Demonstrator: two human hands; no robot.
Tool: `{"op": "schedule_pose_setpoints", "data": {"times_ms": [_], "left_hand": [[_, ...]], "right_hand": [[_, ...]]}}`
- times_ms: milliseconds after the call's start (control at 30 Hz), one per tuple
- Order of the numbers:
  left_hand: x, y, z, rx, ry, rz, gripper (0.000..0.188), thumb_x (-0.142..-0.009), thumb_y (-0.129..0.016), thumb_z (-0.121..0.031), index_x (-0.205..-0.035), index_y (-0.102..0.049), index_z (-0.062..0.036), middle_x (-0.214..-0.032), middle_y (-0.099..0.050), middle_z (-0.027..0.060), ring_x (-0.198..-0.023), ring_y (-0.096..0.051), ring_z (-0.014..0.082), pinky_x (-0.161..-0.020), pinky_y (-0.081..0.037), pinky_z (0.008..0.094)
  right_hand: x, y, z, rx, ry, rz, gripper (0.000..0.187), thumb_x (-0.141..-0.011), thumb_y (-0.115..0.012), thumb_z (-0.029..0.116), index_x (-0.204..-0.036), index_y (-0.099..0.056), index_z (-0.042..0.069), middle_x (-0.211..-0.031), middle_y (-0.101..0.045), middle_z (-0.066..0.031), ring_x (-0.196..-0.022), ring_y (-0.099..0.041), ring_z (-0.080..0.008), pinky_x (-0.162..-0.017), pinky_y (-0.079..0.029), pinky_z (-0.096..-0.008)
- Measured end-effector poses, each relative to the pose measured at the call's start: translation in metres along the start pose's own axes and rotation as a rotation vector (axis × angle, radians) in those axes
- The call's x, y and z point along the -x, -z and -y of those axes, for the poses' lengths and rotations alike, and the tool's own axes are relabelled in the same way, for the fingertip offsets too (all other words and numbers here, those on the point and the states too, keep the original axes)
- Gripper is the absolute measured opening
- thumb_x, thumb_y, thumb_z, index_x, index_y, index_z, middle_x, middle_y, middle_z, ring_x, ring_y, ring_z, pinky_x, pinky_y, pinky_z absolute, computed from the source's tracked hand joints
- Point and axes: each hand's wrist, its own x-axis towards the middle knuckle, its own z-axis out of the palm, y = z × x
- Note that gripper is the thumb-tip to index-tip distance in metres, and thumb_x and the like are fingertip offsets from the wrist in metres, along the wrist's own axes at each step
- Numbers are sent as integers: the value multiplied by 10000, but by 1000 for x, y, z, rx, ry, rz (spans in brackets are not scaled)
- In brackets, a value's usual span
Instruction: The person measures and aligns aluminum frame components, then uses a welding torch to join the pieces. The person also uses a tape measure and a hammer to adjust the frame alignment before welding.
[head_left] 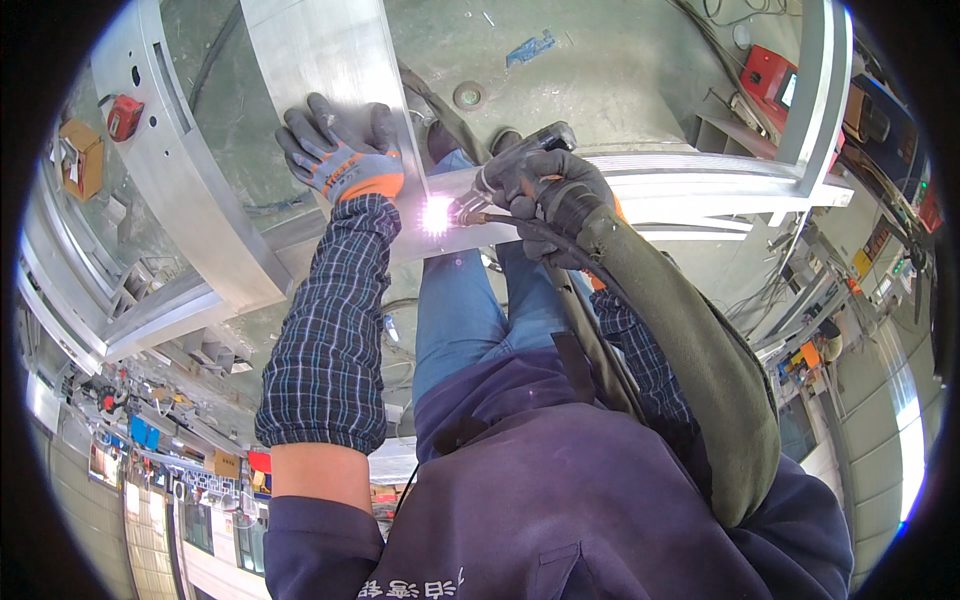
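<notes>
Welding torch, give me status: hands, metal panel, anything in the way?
Left hand spread on metal panel. Right hand gripping welding torch. Bright glare at torch tip hides the spot beneath.

Welding torch (516,158): dark, lit pink-white at tip, gripped in right hand (562,195). Metal panel (325,55): silver, straight-edged, directly beneath spread left hand (345,155).
</notes>
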Motion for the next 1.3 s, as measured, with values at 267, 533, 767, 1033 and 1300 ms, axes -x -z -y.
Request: {"op": "schedule_pose_setpoints", "data": {"times_ms": [267, 533, 767, 1033, 1300], "left_hand": [[-1, 1, -1, 10, -18, -33, 909, -948, -630, -601, -1608, -324, -56, -1599, -279, 265, -1503, -220, 501, -1214, -233, 621], [0, 2, 0, 17, -9, -15, 914, -952, -637, -588, -1627, -287, -82, -1622, -252, 264, -1522, -198, 500, -1223, -220, 633], [-3, 3, 0, 16, -8, 3, 911, -955, -633, -586, -1626, -287, -76, -1619, -251, 270, -1523, -197, 499, -1220, -223, 638], [-2, 0, 2, 22, -12, -22, 898, -959, -621, -602, -1615, -315, -71, -1607, -268, 264, -1519, -206, 494, -1217, -231, 631], [-2, -4, 5, 20, -10, -30, 913, -963, -605, -624, -1626, -294, -79, -1623, -266, 256, -1527, -194, 488, -1229, -216, 625]], "right_hand": [[3, -18, 6, -448, -218, 41, 350, -994, -580, 245, -1151, -653, -59, -935, -696, -164, -700, -695, -242, -623, -624, -393], [6, -32, 11, -323, -216, -2, 345, -970, -598, 246, -1132, -659, -52, -822, -677, -149, -638, -679, -242, -524, -592, -421], [4, -17, 7, -382, -224, 47, 324, -968, -602, 233, -1118, -658, -48, -824, -675, -153, -629, -671, -240, -525, -583, -435], [4, -20, 8, -351, -221, -2, 322, -971, -597, 246, -1106, -657, -40, -823, -679, -155, -619, -664, -242, -517, -570, -431], [4, -21, 7, -330, -209, -25, 320, -975, -592, 258, -1094, -657, -32, -822, -682, -157, -609, -657, -244, -509, -557, -427]]}}
